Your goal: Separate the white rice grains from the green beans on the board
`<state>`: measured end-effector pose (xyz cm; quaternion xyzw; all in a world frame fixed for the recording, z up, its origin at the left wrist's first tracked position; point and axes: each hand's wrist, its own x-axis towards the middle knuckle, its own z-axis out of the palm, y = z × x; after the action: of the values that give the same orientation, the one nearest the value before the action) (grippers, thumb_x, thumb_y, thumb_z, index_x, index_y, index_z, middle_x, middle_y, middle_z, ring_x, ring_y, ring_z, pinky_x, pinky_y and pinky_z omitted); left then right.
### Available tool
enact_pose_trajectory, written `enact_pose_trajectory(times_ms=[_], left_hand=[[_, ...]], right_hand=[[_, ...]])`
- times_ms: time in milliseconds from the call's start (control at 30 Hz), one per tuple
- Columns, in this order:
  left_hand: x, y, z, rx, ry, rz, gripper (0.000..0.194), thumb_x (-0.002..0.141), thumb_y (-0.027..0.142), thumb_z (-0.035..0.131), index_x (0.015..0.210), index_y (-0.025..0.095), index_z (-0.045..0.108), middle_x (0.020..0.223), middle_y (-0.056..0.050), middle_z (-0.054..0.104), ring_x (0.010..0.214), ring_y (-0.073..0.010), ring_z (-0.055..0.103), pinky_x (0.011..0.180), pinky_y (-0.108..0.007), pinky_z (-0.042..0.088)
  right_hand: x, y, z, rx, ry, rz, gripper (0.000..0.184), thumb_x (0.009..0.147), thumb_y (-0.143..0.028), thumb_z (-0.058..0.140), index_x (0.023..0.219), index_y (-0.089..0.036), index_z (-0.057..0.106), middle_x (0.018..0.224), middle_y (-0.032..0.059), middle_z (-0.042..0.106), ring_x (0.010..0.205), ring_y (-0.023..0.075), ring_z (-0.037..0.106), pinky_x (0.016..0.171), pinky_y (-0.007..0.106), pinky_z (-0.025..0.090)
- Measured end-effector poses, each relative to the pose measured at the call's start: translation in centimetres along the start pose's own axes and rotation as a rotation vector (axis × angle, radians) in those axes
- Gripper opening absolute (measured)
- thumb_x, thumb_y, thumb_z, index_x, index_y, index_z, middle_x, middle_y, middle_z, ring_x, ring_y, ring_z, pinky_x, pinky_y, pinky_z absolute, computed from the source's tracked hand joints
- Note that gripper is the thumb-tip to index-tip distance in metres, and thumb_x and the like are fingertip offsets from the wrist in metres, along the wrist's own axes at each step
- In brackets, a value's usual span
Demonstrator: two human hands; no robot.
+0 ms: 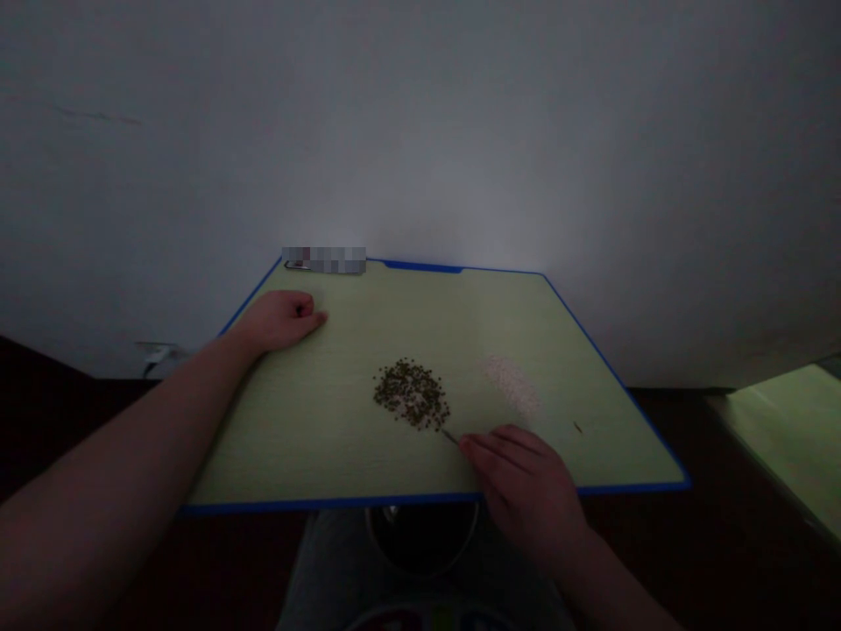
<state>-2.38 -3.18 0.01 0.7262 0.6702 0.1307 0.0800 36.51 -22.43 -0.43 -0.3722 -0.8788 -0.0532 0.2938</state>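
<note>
My right hand [516, 473] is closed around a thin grey pointed tool [449, 436], most of it hidden by the fingers. The tool's tip reaches the near right edge of a pile of small green-brown beans [411, 394], with some pale grains among them. To the right lies a loose strip of pale, rice-like grains [513, 384], just beyond my right hand. My left hand [282, 319] rests in a loose fist on the left side of the pale green tabletop [342, 456], apart from both piles; nothing shows in it.
A blue edge frames the tabletop, which stands close to a grey wall [420, 131]. At the back left corner is a flat item with a blurred face [328, 260]. A small brown sliver [577, 428] lies at right. Below the front edge is a round dark bowl [424, 539].
</note>
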Motion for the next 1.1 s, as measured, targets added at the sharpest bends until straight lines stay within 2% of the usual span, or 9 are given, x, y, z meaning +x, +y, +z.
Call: enact_pose_trajectory(times_ms=[167, 433, 700, 833, 967, 1100], left_hand=[[-0.1, 0.2, -0.2, -0.019, -0.001, -0.001, 0.038, 0.077, 0.056, 0.051, 0.061, 0.024, 0.040, 0.054, 0.000, 0.045, 0.057, -0.0168, 0.043, 0.059, -0.032, 0.031], [0.0, 0.0, 0.0, -0.003, -0.001, -0.006, 0.038, 0.077, 0.058, 0.050, 0.061, 0.024, 0.041, 0.055, -0.001, 0.045, 0.057, -0.0176, 0.044, 0.059, -0.032, 0.031], [0.1, -0.2, 0.0, 0.003, -0.008, 0.001, 0.038, 0.078, 0.058, 0.050, 0.062, 0.024, 0.042, 0.056, -0.001, 0.047, 0.059, -0.0181, 0.045, 0.059, -0.032, 0.031], [0.2, -0.5, 0.3, -0.001, -0.001, 0.005, 0.037, 0.078, 0.058, 0.050, 0.063, 0.024, 0.044, 0.057, -0.001, 0.046, 0.060, -0.0184, 0.045, 0.060, -0.033, 0.032], [0.1, -0.4, 0.2, -0.009, -0.003, 0.000, 0.038, 0.077, 0.059, 0.051, 0.063, 0.025, 0.043, 0.057, -0.001, 0.046, 0.059, -0.0185, 0.045, 0.061, -0.033, 0.032], [-0.2, 0.2, -0.2, -0.020, -0.031, -0.032, 0.036, 0.077, 0.058, 0.051, 0.063, 0.024, 0.044, 0.057, -0.002, 0.046, 0.060, -0.0190, 0.046, 0.061, -0.033, 0.032]], right_hand=[[-0.3, 0.4, -0.1, -0.107, -0.007, -0.011, 0.035, 0.093, -0.005, 0.050, 0.109, -0.018, 0.079, 0.100, 0.0072, 0.084, 0.081, 0.0222, 0.077, 0.076, 0.037, 0.064], [-0.2, -0.9, 0.4, -0.137, -0.015, -0.032, 0.036, 0.088, -0.002, 0.051, 0.105, -0.018, 0.079, 0.098, 0.0058, 0.084, 0.081, 0.0228, 0.076, 0.075, 0.036, 0.062], [0.0, 0.8, -0.4, -0.220, -0.041, 0.034, 0.035, 0.087, -0.002, 0.052, 0.105, -0.014, 0.080, 0.096, 0.0103, 0.083, 0.080, 0.0238, 0.075, 0.075, 0.036, 0.064], [-0.2, 0.6, -0.7, -0.230, -0.033, 0.052, 0.036, 0.087, -0.002, 0.050, 0.104, -0.013, 0.081, 0.095, 0.0106, 0.083, 0.078, 0.0246, 0.075, 0.072, 0.036, 0.064], [0.0, -0.2, -0.2, -0.204, -0.057, 0.033, 0.038, 0.084, 0.001, 0.053, 0.105, -0.014, 0.080, 0.098, 0.0090, 0.084, 0.079, 0.0235, 0.075, 0.072, 0.034, 0.064], [0.5, 0.2, 0.5, -0.240, -0.099, 0.069, 0.038, 0.082, 0.001, 0.058, 0.108, -0.016, 0.080, 0.102, 0.0086, 0.084, 0.084, 0.0246, 0.075, 0.076, 0.035, 0.064]])
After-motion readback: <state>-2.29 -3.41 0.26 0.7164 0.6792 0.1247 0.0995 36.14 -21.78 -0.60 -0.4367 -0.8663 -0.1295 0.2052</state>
